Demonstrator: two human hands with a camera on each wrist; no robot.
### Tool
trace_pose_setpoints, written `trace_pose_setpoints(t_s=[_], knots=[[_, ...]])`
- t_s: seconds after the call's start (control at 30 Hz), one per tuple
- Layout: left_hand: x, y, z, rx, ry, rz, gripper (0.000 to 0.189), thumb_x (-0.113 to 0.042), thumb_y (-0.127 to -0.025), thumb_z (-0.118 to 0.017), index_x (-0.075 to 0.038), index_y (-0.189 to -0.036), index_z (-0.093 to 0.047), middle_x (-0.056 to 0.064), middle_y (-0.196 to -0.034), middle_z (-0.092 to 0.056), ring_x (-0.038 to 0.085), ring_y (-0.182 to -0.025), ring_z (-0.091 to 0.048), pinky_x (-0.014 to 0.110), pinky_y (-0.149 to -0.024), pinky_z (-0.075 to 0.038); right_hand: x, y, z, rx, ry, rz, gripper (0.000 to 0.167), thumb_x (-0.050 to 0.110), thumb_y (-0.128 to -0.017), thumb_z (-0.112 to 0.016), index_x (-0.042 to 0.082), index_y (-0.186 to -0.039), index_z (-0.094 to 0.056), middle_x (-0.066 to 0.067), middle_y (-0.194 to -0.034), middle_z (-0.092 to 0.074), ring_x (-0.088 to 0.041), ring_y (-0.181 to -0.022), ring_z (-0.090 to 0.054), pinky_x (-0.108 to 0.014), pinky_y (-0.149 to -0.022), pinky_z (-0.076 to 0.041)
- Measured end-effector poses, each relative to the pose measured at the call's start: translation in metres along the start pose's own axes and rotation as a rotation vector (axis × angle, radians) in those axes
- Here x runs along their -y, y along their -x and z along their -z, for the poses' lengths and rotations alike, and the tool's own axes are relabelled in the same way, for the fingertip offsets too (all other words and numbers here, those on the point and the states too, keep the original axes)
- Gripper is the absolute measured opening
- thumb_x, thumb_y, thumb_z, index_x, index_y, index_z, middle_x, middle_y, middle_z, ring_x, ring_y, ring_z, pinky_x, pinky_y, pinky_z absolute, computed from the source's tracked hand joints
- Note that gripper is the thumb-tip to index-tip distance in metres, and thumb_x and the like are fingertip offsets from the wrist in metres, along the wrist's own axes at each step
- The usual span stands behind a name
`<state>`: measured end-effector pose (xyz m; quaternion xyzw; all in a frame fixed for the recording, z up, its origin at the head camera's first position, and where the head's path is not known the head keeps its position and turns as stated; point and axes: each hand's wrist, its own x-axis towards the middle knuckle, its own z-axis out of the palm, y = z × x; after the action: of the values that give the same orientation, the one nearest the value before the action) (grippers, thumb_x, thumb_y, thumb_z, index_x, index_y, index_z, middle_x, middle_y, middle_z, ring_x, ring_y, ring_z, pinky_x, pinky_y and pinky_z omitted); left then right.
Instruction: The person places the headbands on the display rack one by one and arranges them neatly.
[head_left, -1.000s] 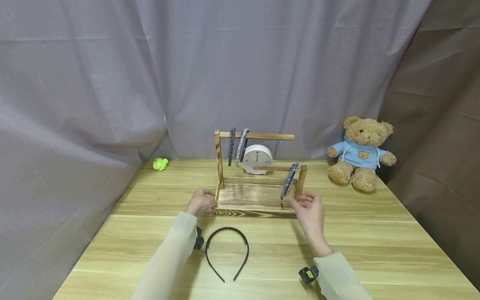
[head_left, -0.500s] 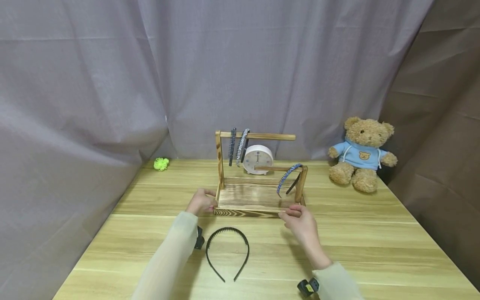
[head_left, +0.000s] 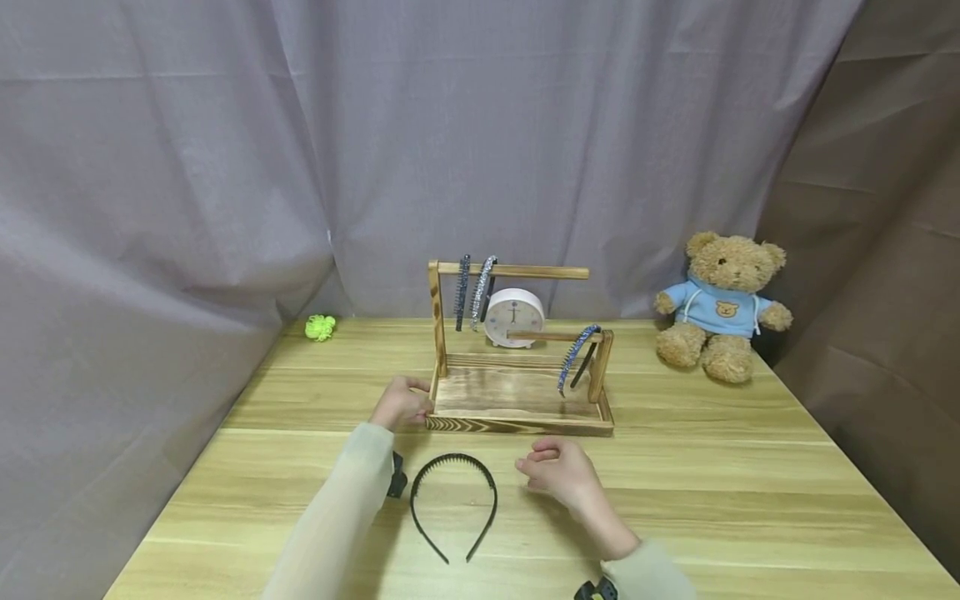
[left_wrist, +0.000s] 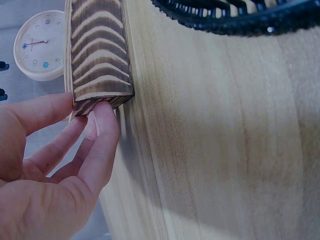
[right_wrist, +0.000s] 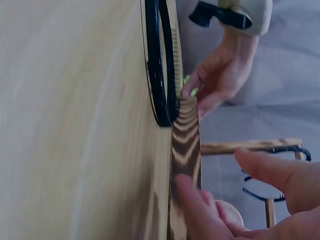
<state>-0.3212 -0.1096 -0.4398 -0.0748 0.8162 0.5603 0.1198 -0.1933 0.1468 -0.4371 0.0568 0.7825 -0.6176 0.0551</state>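
My left hand (head_left: 401, 402) holds the left front corner of a wooden headband rack (head_left: 517, 427); in the left wrist view its fingertips pinch the tray's end. A black toothed headband (head_left: 454, 457) lies on the table in front, ends toward me. Right of it, my right hand (head_left: 561, 475) hovers with relaxed, slightly bent fingers and holds nothing. From the rack's upper bar hang a dark headband (head_left: 462, 292) and a silver glittery headband (head_left: 482, 292). Near the post of the lower bar, a blue glittery headband (head_left: 576, 354) hangs at a slant.
A white round clock (head_left: 514, 312) stands behind the rack. At the back right sits a teddy bear (head_left: 724, 308) in a blue hoodie. A neon-green tangled item (head_left: 320, 327) lies at the back left. Grey curtain (head_left: 480, 150) closes off the table's back.
My right hand has left the rack's right side, moving toward me and left to near the black headband. The blue headband has turned on its bar. My left hand has stayed put.
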Motion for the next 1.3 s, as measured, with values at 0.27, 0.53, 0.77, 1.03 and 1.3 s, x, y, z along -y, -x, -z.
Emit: trace_pose_setpoints(t_s=[0.27,0.53,0.77,1.03,1.3], knots=[[-0.001,0.001,0.000,0.003,-0.005,-0.002,0.039,0.006,-0.087,-0.061,0.006,-0.126,-0.055,0.012,-0.092,-0.058,0.013,-0.066,-0.055,0.024,-0.065,-0.058,-0.004,0.005,-0.020,0.124,0.106,0.006,0.053,0.004,-0.078,-0.078,-0.015,-0.119,-0.050,-0.024,-0.106,-0.059,-0.023,-0.074,-0.065,-0.034,-0.070,-0.061],[-0.001,0.002,-0.001,0.001,0.001,-0.004,0.042,0.009,-0.084,-0.061,0.006,-0.126,-0.055,0.013,-0.095,-0.058,0.013,-0.065,-0.055,0.022,-0.062,-0.057,-0.006,-0.001,-0.036,0.183,0.198,0.040,0.049,0.003,-0.077,-0.077,-0.013,-0.114,-0.050,-0.021,-0.102,-0.059,-0.018,-0.068,-0.064,-0.030,-0.064,-0.061],[-0.001,0.002,-0.001,-0.006,-0.007,-0.003,0.043,0.009,-0.083,-0.061,0.006,-0.126,-0.055,0.012,-0.093,-0.057,0.011,-0.063,-0.054,0.022,-0.062,-0.057,-0.004,-0.007,-0.046,0.187,0.375,0.101,0.045,-0.003,-0.068,-0.076,-0.007,-0.106,-0.053,-0.013,-0.095,-0.056,-0.015,-0.063,-0.061,-0.028,-0.060,-0.056],[0.000,0.001,-0.001,-0.004,-0.015,0.001,0.042,0.008,-0.084,-0.061,0.005,-0.126,-0.056,0.011,-0.092,-0.057,0.010,-0.063,-0.054,0.021,-0.062,-0.056,-0.004,-0.008,-0.048,0.177,0.345,0.077,0.040,-0.004,-0.068,-0.069,-0.008,-0.105,-0.054,-0.014,-0.093,-0.055,-0.020,-0.072,-0.056,-0.029,-0.061,-0.055],[-0.001,0.001,-0.001,0.000,-0.005,-0.006,0.043,0.009,-0.083,-0.061,0.006,-0.126,-0.056,0.013,-0.092,-0.059,0.009,-0.060,-0.053,0.020,-0.060,-0.056,-0.003,-0.006,-0.045,0.235,0.199,0.014,0.028,-0.001,-0.081,-0.064,-0.013,-0.106,-0.059,-0.015,-0.090,-0.061,-0.018,-0.072,-0.064,-0.032,-0.063,-0.059]])
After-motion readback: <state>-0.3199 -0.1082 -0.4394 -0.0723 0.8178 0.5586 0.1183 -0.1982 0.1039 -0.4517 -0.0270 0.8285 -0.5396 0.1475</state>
